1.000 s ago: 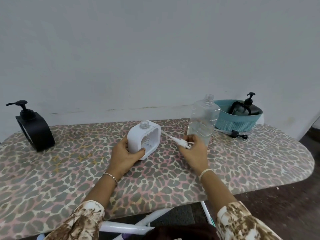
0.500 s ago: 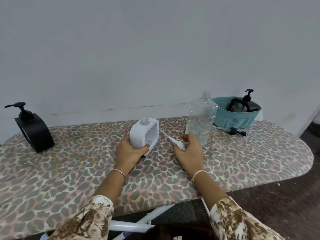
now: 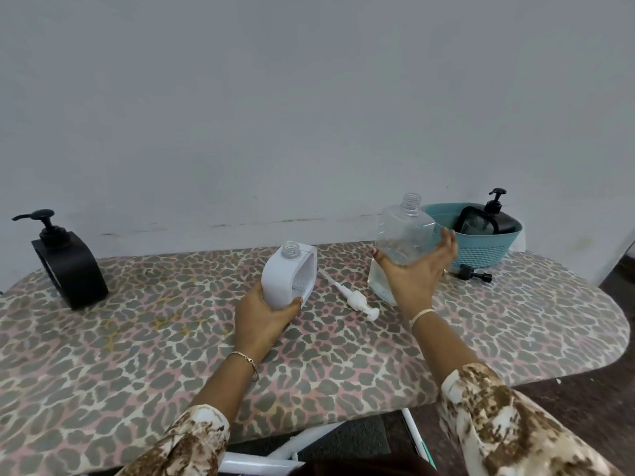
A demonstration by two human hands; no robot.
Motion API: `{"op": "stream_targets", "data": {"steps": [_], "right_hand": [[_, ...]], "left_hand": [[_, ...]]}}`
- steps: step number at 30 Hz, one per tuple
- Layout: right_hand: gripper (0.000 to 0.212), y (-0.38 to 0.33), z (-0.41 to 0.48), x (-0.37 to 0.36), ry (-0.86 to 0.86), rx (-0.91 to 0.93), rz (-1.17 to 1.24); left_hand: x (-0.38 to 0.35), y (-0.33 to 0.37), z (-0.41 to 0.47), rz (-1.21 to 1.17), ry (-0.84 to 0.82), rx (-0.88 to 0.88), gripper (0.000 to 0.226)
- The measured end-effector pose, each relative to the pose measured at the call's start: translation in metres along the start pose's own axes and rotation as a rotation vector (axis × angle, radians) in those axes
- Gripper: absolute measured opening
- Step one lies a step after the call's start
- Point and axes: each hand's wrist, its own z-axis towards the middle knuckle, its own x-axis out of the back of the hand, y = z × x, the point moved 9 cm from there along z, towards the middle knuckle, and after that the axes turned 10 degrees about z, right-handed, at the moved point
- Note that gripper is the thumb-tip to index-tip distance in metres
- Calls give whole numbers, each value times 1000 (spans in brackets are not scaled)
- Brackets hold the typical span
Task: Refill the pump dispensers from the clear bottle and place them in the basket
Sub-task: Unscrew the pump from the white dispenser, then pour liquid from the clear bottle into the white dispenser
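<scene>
Though dispenser (image 3: 279, 277) is opaque, bottle (image 3: 402, 235) isn't.

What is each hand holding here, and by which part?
Left hand grips the white dispenser by its near lower end; right hand holds the clear bottle round its middle.

No writing, label, brand, number or sign can be read anywhere. The clear bottle (image 3: 405, 231), the white dispenser (image 3: 278, 280), the black dispenser (image 3: 70, 269) at left and the teal basket (image 3: 481, 252) all show plain surfaces.
</scene>
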Motion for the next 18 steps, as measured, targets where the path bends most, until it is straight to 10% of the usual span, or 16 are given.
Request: {"op": "stream_targets", "data": {"steps": [9,18], "right_hand": [[77,34,16,-7,-19,-201,175],[54,-24,-1,-20,-108,34,-192]], "left_hand": [[-1,-1,1,-22,-3,0,55],[-2,-4,4,-24,-3,2,52]]}}
